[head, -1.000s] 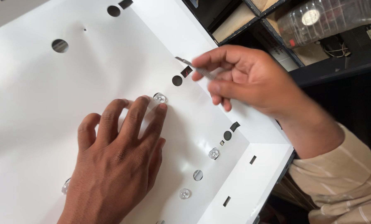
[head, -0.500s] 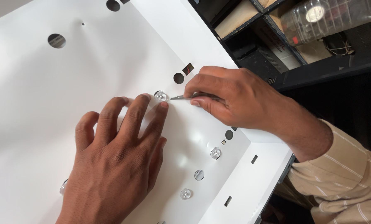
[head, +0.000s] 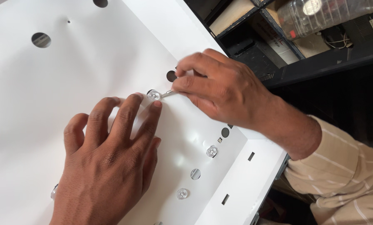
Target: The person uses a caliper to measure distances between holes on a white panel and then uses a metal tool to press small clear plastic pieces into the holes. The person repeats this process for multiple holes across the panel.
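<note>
A large white panel point(head: 70, 71) with round holes and small clear dome lenses fills the view. My left hand point(head: 107, 166) lies flat on it, fingers spread, fingertips beside one clear lens point(head: 153, 95). My right hand point(head: 220, 89) pinches a thin metal tool point(head: 167, 94), its tip touching that lens. Two more lenses point(head: 212, 151) point(head: 182, 193) sit lower along the panel's fold, with a round hole point(head: 195, 174) between them.
The panel's raised right rim point(head: 240, 179) has small rectangular slots. Beyond it, at the upper right, a dark shelf point(head: 320, 58) holds a clear plastic container point(head: 320, 14), a black box and cables. Round holes point(head: 41, 40) dot the panel's far left.
My right hand has come down from near the hole at the fold and brought the tool's tip onto the lens by my left fingertips. The left hand has stayed flat.
</note>
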